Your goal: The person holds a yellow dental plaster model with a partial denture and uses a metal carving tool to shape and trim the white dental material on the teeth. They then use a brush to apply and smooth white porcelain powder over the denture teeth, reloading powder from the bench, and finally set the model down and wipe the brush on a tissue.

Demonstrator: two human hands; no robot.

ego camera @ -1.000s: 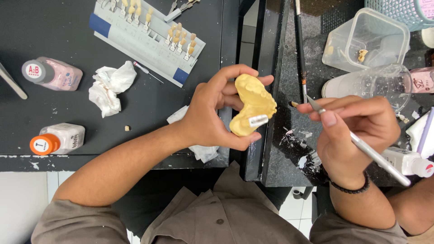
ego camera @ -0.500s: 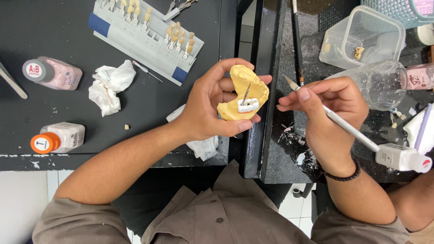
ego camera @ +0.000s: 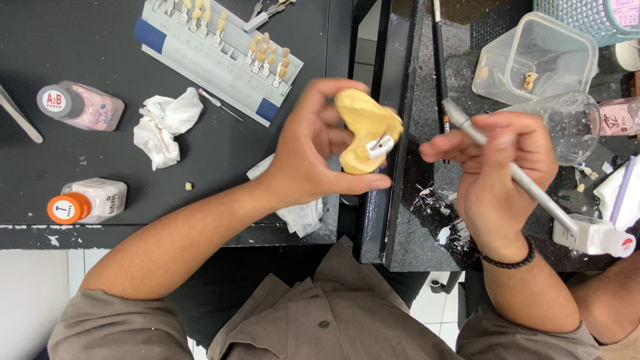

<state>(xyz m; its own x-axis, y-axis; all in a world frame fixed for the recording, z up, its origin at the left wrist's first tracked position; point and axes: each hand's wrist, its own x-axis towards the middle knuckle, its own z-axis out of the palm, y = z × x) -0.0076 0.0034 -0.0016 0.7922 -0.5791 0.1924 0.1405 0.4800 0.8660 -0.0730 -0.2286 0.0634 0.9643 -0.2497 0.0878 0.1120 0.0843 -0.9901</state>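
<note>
Two hands: both busy above the dark tabletop (ego camera: 200, 147).
Left hand (ego camera: 313, 150): I see it gripping a yellow dental cast (ego camera: 363, 127), raised, tilted for viewing.
Right hand (ego camera: 503, 170): closed around a slim grey tool (ego camera: 513, 173), tip just beside the cast.

Black table (ego camera: 100, 40), shade guide (ego camera: 220, 57), bottles (ego camera: 83, 107), crumpled tissue (ego camera: 163, 123)

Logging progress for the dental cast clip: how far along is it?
Done: a white tooth piece already sits on the yellow cast. In hand: left hand has the cast in its grip, lifted over the table edge; right hand holds a grey brush, tip clear of the cast. Left: can't tell; the shade guide and bottles lie untouched.
</note>
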